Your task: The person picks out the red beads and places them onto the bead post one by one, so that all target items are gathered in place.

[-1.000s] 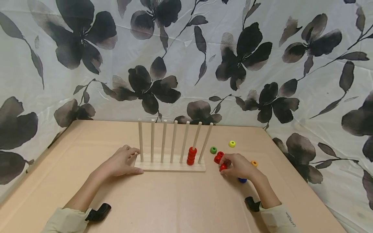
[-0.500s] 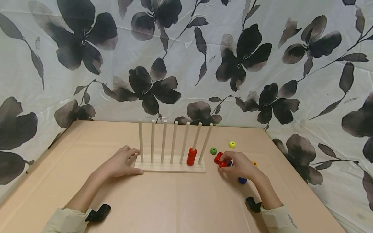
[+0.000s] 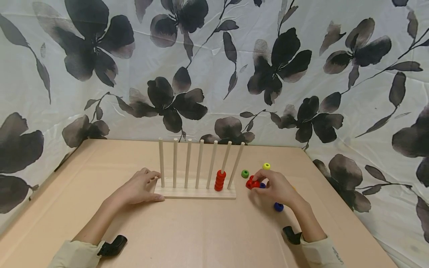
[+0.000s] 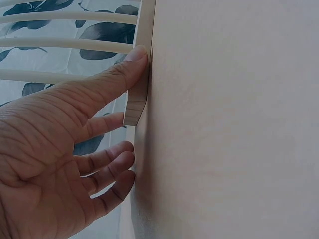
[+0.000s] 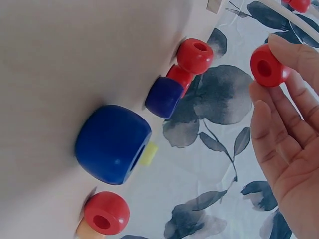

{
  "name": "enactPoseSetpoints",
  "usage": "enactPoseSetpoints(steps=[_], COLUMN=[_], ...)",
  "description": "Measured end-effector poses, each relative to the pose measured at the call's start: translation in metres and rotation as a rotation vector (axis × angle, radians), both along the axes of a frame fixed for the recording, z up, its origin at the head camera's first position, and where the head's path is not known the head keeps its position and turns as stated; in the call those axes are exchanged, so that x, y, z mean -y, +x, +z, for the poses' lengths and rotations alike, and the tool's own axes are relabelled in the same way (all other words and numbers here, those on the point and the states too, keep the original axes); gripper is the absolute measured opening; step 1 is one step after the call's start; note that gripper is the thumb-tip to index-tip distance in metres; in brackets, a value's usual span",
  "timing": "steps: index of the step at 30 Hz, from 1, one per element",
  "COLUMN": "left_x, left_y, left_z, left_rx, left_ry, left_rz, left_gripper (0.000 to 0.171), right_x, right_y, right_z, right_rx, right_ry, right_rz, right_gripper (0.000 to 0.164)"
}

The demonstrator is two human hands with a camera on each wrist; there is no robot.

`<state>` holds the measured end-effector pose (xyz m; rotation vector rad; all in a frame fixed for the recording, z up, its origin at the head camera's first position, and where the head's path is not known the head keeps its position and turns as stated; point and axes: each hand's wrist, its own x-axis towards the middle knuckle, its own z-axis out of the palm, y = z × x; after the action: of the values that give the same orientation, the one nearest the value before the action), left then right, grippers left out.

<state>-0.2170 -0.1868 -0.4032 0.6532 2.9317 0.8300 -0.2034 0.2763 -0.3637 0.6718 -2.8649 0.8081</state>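
Note:
A wooden peg rack [image 3: 192,193] with several upright pegs stands mid-table. One peg near its right end carries a stack of red beads [image 3: 219,180]. My left hand [image 3: 139,188] grips the left end of the rack's base [image 4: 136,107], its thumb on the front edge and the index finger behind. Right of the rack, my right hand [image 3: 278,188] pinches a red bead [image 5: 275,73] between thumb and fingers, held off the table. Other red beads [image 5: 195,57] lie beneath it, one partly hidden behind a blue bead [image 5: 164,97].
A green bead [image 3: 245,174] and a yellow bead [image 3: 266,166] lie behind the right hand. Nearer the front is another blue bead [image 3: 278,207]. The right wrist view also has a red bead [image 5: 110,209] by an orange one [image 5: 88,230]. A floral cloth [image 3: 214,63] hangs behind the table.
My right hand has risen and shifted slightly away from me with the red bead, exposing a blue bead behind it. The left hand and the rack have stayed put.

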Motion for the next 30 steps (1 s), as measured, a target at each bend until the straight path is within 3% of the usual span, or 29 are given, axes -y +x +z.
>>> enactPoseSetpoints(steps=[16,30], left_x=[-0.001,-0.001], left_y=[-0.001,0.002], left_z=[0.0,0.001], left_rx=[-0.009,0.0], left_ry=[-0.002,0.01], left_rz=[-0.005,0.002], left_gripper=[0.082,0.079], right_x=[0.002,0.01], right_y=[0.006,0.015], right_z=[0.011,0.023], right_rx=[-0.185,-0.252], right_ry=[-0.073,-0.085], right_rz=[0.023,0.01], right_gripper=[0.027,0.032])
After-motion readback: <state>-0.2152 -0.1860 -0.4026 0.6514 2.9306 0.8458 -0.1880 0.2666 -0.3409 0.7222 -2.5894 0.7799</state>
